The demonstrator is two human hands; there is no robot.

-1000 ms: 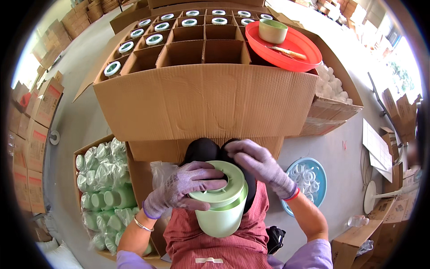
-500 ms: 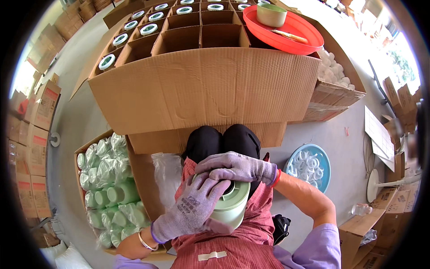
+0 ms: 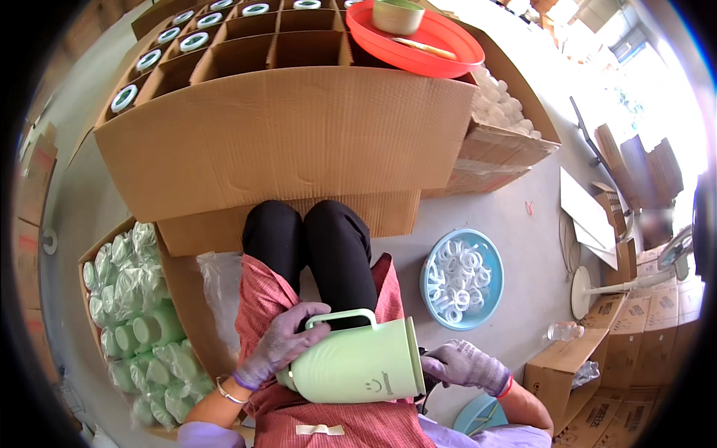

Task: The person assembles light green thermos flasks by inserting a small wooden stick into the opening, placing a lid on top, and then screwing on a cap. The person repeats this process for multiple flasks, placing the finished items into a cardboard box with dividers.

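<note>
A: Where did the green jug (image 3: pixel 347 369) lie?

B: Lower middle of the frame, on its side across the lap, over the red apron (image 3: pixel 263 299). Handle (image 3: pixel 349 314) uppermost, wide end to the right.

A: Best way of working it there?

B: My judgement: the left hand (image 3: pixel 282 347) served best as anchor, leaving the finer work at the wide end to the right hand (image 3: pixel 464 366). A round body on loose cloth was apt to roll, so light downward pressure against the thighs made sense, with the left side braced against any push. Squeezing hard seemed needless.

A: Left fingers?

B: Bent and clamped on the jug about the handle's root, some lying over the body near the narrow end. Little gap between them.

A: Right fingers?

B: Curled inward, close by the wide end. Could not tell whether they touched the rim or pinched anything; the tips were too hidden.

A: Farther out?

B: Blue basin (image 3: pixel 499 278) of white rings (image 3: pixel 469 281), right of centre. Carton (image 3: pixel 188 293) of green parts (image 3: pixel 158 327), many in clear wrap, lower left. Large divided carton (image 3: pixel 280 142) across the top, red tray (image 3: pixel 449 66) at its right corner.
</note>
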